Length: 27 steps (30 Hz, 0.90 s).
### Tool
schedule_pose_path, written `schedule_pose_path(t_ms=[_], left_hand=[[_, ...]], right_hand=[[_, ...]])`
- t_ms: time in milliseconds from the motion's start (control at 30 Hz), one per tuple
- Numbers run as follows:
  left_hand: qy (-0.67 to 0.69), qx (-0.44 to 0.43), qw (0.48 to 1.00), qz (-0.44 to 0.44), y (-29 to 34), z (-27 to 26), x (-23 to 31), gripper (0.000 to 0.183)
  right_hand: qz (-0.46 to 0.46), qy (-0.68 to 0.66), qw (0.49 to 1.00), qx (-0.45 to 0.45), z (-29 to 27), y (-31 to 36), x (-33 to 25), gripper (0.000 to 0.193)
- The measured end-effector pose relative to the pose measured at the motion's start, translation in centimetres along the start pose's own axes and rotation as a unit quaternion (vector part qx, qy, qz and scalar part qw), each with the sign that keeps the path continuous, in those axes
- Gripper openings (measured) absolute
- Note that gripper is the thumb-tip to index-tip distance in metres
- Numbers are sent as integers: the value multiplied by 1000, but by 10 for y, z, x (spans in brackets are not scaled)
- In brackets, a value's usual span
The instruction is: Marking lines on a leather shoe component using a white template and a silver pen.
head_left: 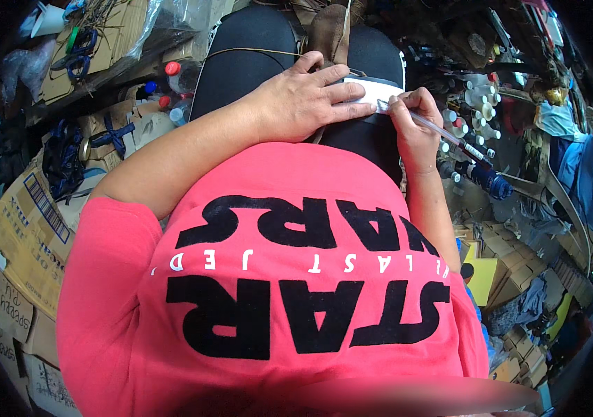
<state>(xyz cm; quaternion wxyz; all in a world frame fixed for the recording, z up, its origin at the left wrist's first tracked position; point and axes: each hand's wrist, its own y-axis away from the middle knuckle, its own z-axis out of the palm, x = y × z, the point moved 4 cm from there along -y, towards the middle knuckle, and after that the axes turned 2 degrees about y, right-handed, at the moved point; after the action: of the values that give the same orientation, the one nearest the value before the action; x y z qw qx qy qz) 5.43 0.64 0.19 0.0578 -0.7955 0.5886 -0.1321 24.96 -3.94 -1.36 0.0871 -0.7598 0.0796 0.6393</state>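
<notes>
My right hand (pixel 418 135) grips a slim clear-barrelled pen (pixel 449 137) with its tip against a white card-like piece (pixel 374 89) on my lap. My left hand (pixel 300 104) lies over the left part of that piece, fingers stretched and spread across it, pressing it down. Just beyond the left fingers, a brown leather-like item (pixel 329 38) stands between my knees; its exact kind I cannot make out. A thin cord (pixel 255 50) runs across my left thigh toward the left hand. The left palm hides part of what lies underneath.
To the left are bottles with red caps (pixel 173 69), blue-handled scissors (pixel 79 64) and cardboard boxes (pixel 29 229). On the right stand several small bottles (pixel 478 97), a dark blue bundle (pixel 485 181) and stacked cardboard (pixel 519 257). Blue cloth (pixel 574 163) hangs at the far right.
</notes>
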Motion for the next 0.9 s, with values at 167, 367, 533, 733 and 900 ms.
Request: schedule_pose_path(t_ms=[167, 367, 533, 733, 900], left_hand=[[-1, -1, 1000, -2, 0, 0, 0, 57], [-6, -8, 1000, -2, 0, 0, 0, 58], [-3, -8, 1000, -1, 0, 0, 0, 59], [-4, -10, 1000, -3, -1, -1, 0, 58], [-25, -32, 999, 11, -1, -1, 0, 61]], right_hand=[[9, -10, 1000, -3, 0, 0, -1, 19], [14, -20, 1000, 12, 1, 0, -2, 19], [-4, 10, 1000, 4, 0, 0, -3, 20], [11, -14, 1000, 3, 1, -1, -2, 20], [16, -41, 999, 17, -7, -1, 1, 20]])
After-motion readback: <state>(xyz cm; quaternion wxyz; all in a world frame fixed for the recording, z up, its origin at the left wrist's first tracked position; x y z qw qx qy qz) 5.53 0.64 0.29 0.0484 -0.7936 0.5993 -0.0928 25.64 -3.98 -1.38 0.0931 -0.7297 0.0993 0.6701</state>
